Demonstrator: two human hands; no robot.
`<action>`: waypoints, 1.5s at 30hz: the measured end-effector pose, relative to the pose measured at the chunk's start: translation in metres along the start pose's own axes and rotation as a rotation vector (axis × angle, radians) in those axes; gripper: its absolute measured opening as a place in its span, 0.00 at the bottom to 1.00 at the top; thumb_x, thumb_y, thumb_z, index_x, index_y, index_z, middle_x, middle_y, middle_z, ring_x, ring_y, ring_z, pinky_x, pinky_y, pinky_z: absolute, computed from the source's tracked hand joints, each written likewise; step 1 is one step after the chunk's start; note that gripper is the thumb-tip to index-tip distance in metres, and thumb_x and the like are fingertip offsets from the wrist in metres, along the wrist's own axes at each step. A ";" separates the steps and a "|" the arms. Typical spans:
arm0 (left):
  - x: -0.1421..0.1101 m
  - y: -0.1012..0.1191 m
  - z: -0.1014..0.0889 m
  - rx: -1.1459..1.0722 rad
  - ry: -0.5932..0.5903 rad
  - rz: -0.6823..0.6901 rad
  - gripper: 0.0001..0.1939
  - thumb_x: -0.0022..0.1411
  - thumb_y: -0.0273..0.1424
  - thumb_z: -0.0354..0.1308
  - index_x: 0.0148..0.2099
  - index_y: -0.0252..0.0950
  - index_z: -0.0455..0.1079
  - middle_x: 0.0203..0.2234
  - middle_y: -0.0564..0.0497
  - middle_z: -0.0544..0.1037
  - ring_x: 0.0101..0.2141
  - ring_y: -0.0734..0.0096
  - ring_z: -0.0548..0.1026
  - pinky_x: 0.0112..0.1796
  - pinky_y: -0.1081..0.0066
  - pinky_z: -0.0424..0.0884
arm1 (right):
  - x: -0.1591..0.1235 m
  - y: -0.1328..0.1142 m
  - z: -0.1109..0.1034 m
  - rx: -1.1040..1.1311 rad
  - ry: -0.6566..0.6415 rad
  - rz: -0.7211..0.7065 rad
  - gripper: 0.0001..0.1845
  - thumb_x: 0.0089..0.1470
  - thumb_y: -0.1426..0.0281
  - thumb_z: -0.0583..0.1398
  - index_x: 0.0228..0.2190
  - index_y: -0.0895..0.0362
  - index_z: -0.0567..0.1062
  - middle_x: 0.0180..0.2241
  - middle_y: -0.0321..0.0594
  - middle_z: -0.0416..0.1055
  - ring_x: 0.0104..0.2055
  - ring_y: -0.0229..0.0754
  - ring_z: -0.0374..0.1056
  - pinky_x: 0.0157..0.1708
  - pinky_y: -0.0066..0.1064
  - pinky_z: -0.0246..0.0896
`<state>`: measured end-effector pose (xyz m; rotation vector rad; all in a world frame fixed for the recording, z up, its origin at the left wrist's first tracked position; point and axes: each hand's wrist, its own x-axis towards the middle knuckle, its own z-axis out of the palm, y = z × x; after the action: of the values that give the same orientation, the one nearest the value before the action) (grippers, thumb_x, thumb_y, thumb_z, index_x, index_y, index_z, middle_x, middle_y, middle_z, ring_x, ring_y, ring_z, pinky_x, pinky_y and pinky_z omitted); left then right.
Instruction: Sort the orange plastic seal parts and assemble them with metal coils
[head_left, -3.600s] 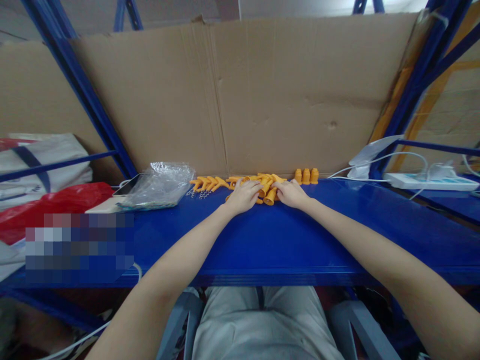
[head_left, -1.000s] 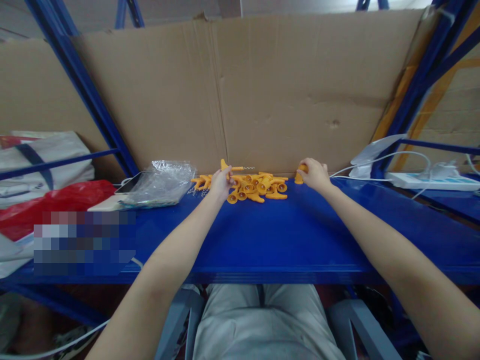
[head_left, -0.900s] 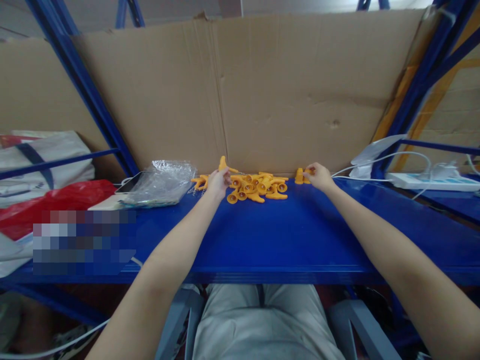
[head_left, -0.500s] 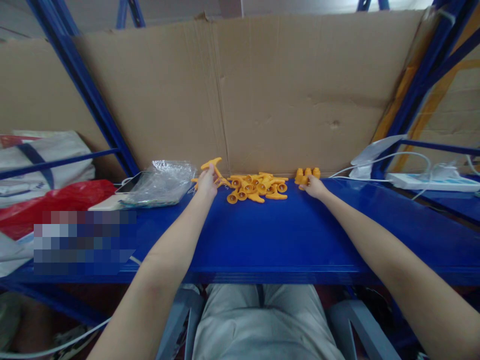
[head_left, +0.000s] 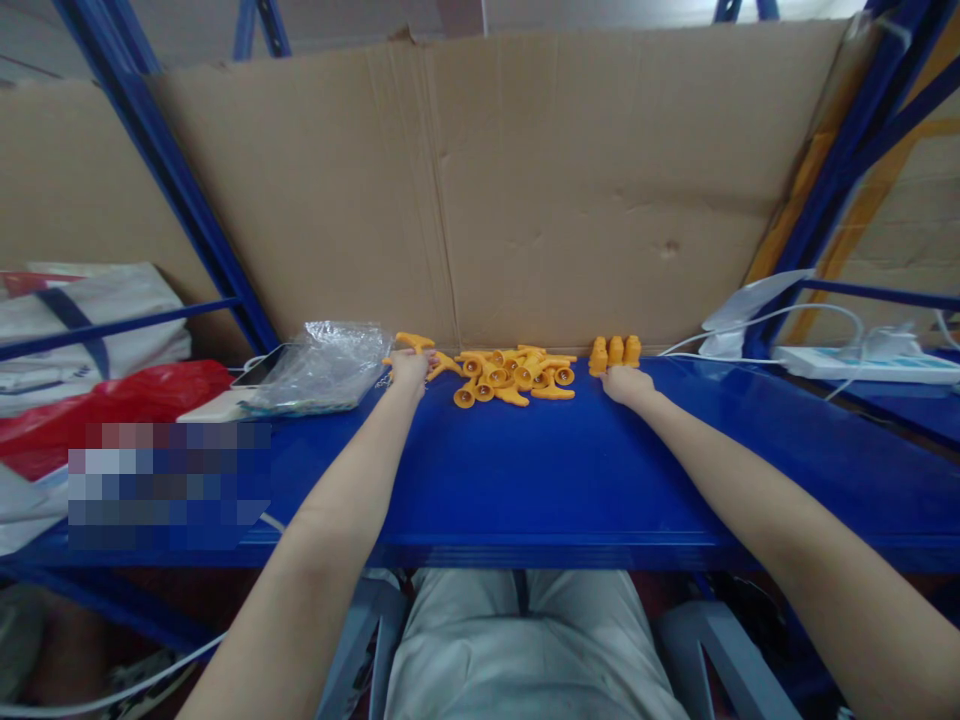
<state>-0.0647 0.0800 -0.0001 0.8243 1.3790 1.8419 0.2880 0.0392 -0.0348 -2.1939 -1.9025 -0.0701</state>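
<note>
A yellow T-shaped handle [head_left: 412,341] is grasped by the left hand [head_left: 409,368] at the rear of the worktop [head_left: 495,480], left of the yellow heap [head_left: 523,377]. The right hand's [head_left: 628,385] grip cannot be told; the upright yellow caps [head_left: 616,351] beside it could be toppled by a careless brush.

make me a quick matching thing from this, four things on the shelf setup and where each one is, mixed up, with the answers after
Things
1. cardboard
2. orange caps
3. power strip
4. clear plastic bag

Places
A. far right
B. between the red bag and the left hand
C. along the back
D. just beyond the right hand

Pairs
1-C, 2-D, 3-A, 4-B
</note>
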 end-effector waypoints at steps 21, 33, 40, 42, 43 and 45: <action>-0.004 -0.027 -0.024 1.482 -0.399 0.609 0.31 0.60 0.25 0.48 0.66 0.31 0.61 0.69 0.37 0.56 0.67 0.46 0.54 0.62 0.43 0.57 | -0.017 -0.016 -0.018 -0.034 -0.084 0.051 0.32 0.65 0.68 0.43 0.66 0.72 0.56 0.61 0.72 0.60 0.59 0.65 0.66 0.58 0.52 0.57; -0.008 -0.028 -0.021 1.368 -0.364 0.688 0.22 0.55 0.24 0.54 0.53 0.36 0.74 0.64 0.35 0.64 0.65 0.40 0.59 0.59 0.31 0.55 | -0.016 -0.017 -0.010 -0.091 0.150 -0.054 0.38 0.61 0.69 0.50 0.69 0.66 0.49 0.64 0.69 0.57 0.69 0.70 0.48 0.58 0.65 0.50; -0.022 -0.021 -0.013 1.170 -0.322 0.767 0.16 0.55 0.22 0.54 0.44 0.38 0.77 0.62 0.38 0.68 0.63 0.41 0.62 0.59 0.32 0.53 | -0.030 -0.046 -0.021 -0.031 0.235 -0.279 0.27 0.66 0.67 0.43 0.57 0.64 0.69 0.53 0.62 0.71 0.56 0.61 0.68 0.52 0.51 0.62; -0.027 -0.017 -0.010 1.130 -0.328 0.816 0.15 0.57 0.23 0.53 0.43 0.38 0.77 0.61 0.40 0.70 0.62 0.44 0.64 0.60 0.34 0.52 | -0.033 -0.051 -0.018 0.010 0.284 -0.469 0.26 0.67 0.65 0.43 0.58 0.62 0.68 0.56 0.58 0.69 0.57 0.57 0.67 0.52 0.47 0.62; -0.030 -0.015 -0.008 1.110 -0.337 0.847 0.15 0.58 0.23 0.52 0.42 0.39 0.76 0.60 0.41 0.71 0.61 0.46 0.64 0.60 0.34 0.52 | -0.034 -0.053 -0.016 0.020 0.305 -0.572 0.26 0.67 0.65 0.44 0.59 0.61 0.67 0.58 0.57 0.68 0.59 0.56 0.65 0.52 0.46 0.61; -0.037 -0.011 -0.005 1.079 -0.361 0.906 0.14 0.59 0.23 0.51 0.42 0.39 0.76 0.59 0.42 0.73 0.61 0.48 0.66 0.61 0.35 0.51 | -0.035 -0.055 -0.010 0.019 0.332 -0.751 0.25 0.66 0.67 0.46 0.59 0.60 0.67 0.59 0.55 0.68 0.60 0.55 0.64 0.53 0.47 0.60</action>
<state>-0.0460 0.0499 -0.0153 2.5033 1.8828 1.2040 0.2302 0.0105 -0.0233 -1.2369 -2.3652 -0.5006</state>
